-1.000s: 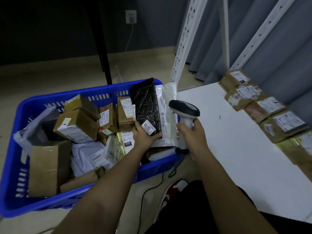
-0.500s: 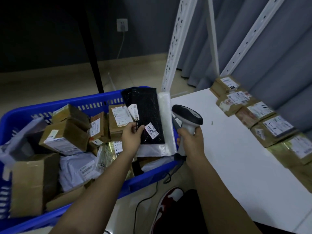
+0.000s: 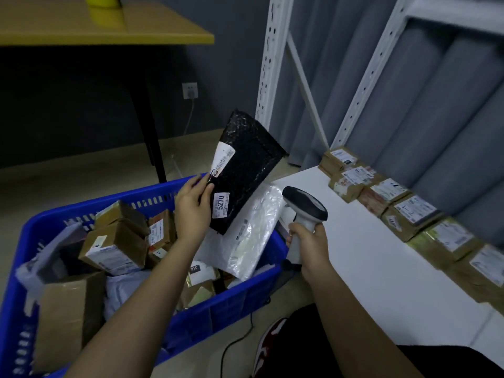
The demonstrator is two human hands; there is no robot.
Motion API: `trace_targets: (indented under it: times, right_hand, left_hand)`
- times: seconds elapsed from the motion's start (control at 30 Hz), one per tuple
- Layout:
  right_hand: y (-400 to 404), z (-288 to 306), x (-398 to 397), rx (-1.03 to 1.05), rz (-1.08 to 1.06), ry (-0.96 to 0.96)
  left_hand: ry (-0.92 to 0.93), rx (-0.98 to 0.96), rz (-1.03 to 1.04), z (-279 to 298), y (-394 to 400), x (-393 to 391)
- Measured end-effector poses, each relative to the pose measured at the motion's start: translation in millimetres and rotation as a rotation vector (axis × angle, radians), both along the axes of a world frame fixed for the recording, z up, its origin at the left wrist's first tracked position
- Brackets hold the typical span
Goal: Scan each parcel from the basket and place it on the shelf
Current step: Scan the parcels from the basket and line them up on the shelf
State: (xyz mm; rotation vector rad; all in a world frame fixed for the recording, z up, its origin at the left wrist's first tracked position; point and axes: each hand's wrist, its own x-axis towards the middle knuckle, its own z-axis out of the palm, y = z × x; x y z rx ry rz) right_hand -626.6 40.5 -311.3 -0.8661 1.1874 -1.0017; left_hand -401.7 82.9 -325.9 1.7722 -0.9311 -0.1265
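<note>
Aloft, left hand (image 3: 192,211) pinching crinkly black bubble mailer (image 3: 245,170); right hand (image 3: 311,245) gripping white scanner (image 3: 304,211)

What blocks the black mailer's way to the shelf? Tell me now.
Nothing visible does. The left hand holds the black mailer up above the blue basket, and the white shelf board lies bare in front of the row of parcels along its back edge.

Dark grey wall (image 3: 81,105) with white socket (image 3: 190,90). Yellow table (image 3: 109,31) left of socket, black leg (image 3: 148,126) below. Beige floor (image 3: 81,184). Grey curtain (image 3: 436,105) right of socket. Light dim.
</note>
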Motion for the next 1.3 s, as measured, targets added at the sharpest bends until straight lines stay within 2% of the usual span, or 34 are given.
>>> trace_targets:
  times: [0.13, 0.23, 0.43, 0.53, 0.67, 0.8, 0.9, 1.07, 1.2, 1.3]
  right_hand:
    - [-2.6, 21.3, -24.7, -0.064, -0.087, -0.055]
    - [-8.1, 45.8, -56.7, -0.143, -0.176, -0.022]
    - [-5.3, 91.6, -147.9, -0.285, -0.343, 0.019]
    - [0.5, 102.1, -194.2, -0.317, -0.417, 0.04]
    - [4.0, 86.4, -244.3, -0.208, -0.401, 0.095]
    - [1.0, 42.3, -278.9, 0.009, -0.336, 0.238]
    - [0.6, 0.4, -289.4, 0.086, -0.315, 0.32]
    - [-5.9, -60.6, -290.6, 0.111, -0.239, 0.402]
    - [-15.1, -98.4, -286.9, 0.185, -0.204, 0.39]
    - [-17.5, -115.6, -286.8, 0.232, -0.189, 0.427]
  left_hand:
    - [-0.13, -0.077, -0.123, 39.6, 4.4, -25.3]
    - [-0.252, -0.138, -0.201, 67.9, -2.2, -60.6]
    - [-0.303, -0.218, -0.426, 99.4, -50.4, -152.4]
    - [-0.279, -0.171, -0.553, 100.7, -74.8, -206.8]
    - [-0.385, -0.044, -0.735, 61.4, -100.6, -253.2]
    - [-0.518, 0.156, -0.935, -12.3, -105.5, -277.3]
    - [-0.58, 0.316, -0.983, -70.3, -99.0, -287.8]
    - [-0.457, 0.572, -1.01, -129.7, -82.5, -301.7]
    - [-0.427, 0.672, -1.021, -154.3, -88.9, -307.0]
    - [-0.32, 0.7, -0.929, -161.6, -96.1, -306.3]
